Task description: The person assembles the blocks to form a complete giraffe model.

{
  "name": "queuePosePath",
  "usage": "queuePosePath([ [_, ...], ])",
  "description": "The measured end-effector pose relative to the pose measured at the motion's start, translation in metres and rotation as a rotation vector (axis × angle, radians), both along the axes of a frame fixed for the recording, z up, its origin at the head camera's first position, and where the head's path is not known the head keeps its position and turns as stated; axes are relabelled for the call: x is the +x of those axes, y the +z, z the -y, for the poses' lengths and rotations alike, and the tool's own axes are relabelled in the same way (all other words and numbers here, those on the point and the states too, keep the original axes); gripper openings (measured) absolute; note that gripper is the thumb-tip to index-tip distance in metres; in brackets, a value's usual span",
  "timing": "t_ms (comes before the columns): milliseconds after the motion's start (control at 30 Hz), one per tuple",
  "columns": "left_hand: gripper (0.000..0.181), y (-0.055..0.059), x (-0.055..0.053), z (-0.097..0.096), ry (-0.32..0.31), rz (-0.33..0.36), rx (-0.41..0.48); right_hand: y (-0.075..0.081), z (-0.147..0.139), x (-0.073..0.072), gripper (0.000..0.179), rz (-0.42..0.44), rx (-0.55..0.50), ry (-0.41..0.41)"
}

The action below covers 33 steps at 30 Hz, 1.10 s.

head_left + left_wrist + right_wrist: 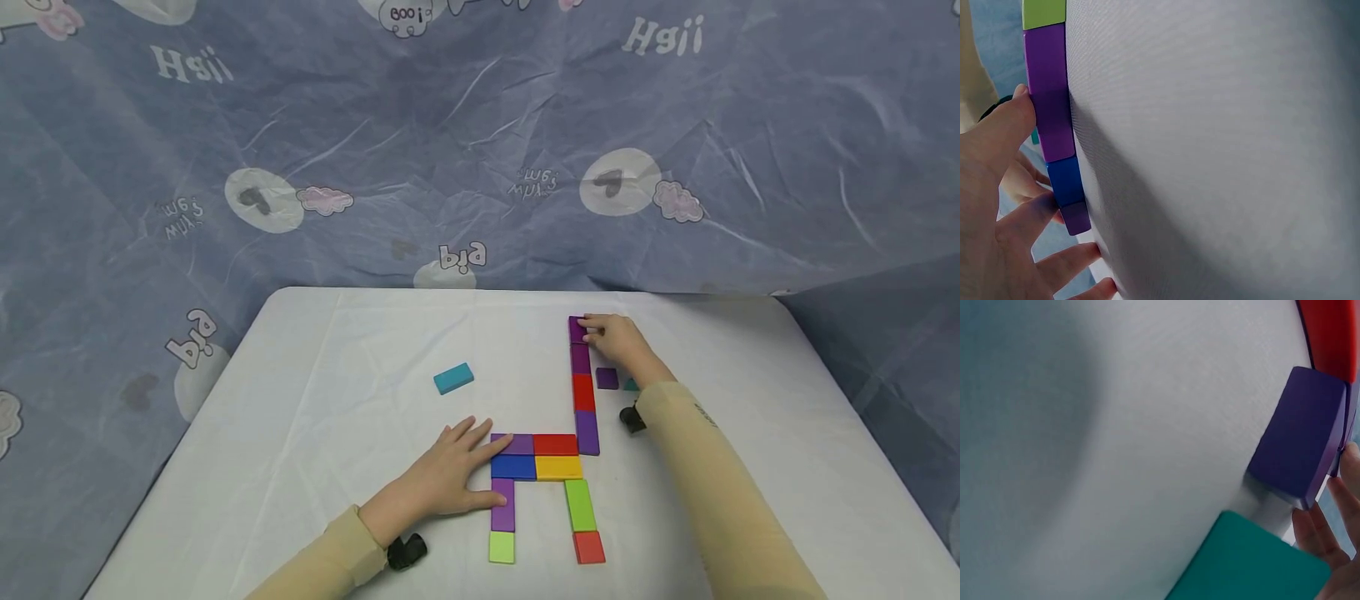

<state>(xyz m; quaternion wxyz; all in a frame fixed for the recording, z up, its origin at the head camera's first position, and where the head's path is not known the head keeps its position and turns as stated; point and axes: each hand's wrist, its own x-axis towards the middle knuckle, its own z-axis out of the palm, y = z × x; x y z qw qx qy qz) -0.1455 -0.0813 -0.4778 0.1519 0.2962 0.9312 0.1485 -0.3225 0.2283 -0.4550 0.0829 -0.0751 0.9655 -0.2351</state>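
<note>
My right hand (618,340) is at the far end of a column of flat blocks, its fingertips on the end purple block (576,330). Below that block come another purple block (581,359), a red block (583,392) and a violet block (587,432). My left hand (442,475) lies spread beside the lower blocks. Its index fingertip touches the violet block (517,444) at the corner, and its thumb rests on the upright purple block (503,515). In the left wrist view that thumb lies along the purple block (1050,94), near the blue block (1066,181).
A loose teal-blue block (453,378) lies left of the column. A small dark purple block (607,378) and a green block (1254,562) lie beside the right wrist. Red (555,444), yellow (558,467) and lime (580,505) blocks belong to the lower arrangement.
</note>
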Motion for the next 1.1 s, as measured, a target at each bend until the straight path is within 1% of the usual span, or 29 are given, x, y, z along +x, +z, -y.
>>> queuePosePath([
  [333,0.082,-0.001,0.0,0.0,0.006,0.001,-0.003,-0.003,-0.006,0.0,0.044,-0.025,-0.033,0.021],
  [433,0.082,-0.001,0.0,-0.001,0.006,0.003,-0.001,-0.001,-0.011,0.002,0.044,-0.034,-0.054,0.013],
  [567,0.082,0.0,0.0,-0.001,0.007,0.002,-0.006,0.01,-0.019,0.011,0.045,-0.002,-0.066,0.018],
  [700,0.082,0.0,0.001,-0.001,0.008,0.0,-0.007,0.02,-0.028,0.025,0.045,0.073,-0.04,0.087],
  [767,0.081,0.001,0.001,-0.001,0.005,0.0,-0.006,0.02,-0.032,0.033,0.045,0.109,-0.018,0.12],
  [833,0.081,0.001,0.001,-0.001,0.004,0.0,-0.008,0.019,-0.035,0.04,0.046,0.122,0.01,0.149],
  [933,0.081,0.001,0.001,0.0,0.003,-0.004,-0.01,0.013,-0.038,0.047,0.046,0.111,0.027,0.172],
  [1100,0.082,0.0,0.001,-0.001,0.006,0.002,-0.008,0.005,-0.039,0.05,0.04,0.035,0.039,0.206],
])
